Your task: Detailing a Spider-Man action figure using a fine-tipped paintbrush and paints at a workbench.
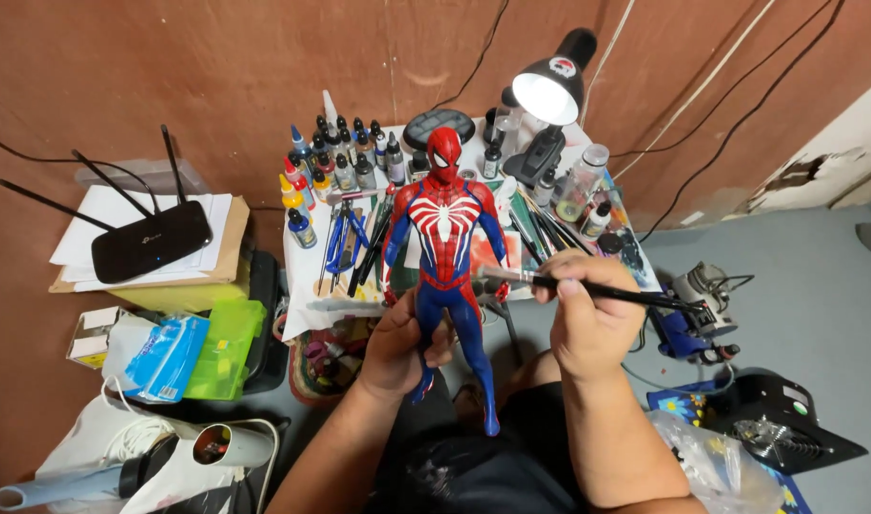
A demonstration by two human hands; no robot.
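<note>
My left hand [397,345] grips a red, blue and white superhero figure [445,233] by its legs and holds it upright over my lap. My right hand [587,319] is closed on a thin black paintbrush [606,291], held level. The brush tip sits near the figure's hip, at its right side. The figure's feet hang down toward my dark shorts.
Behind the figure a small white table [302,276] carries several paint dropper bottles [331,157], brushes, blue-handled pliers [340,243] and a lit black desk lamp [549,90]. A black router [150,238] rests on papers at left. A green plastic box [224,347] and a black device [787,424] lie on the floor.
</note>
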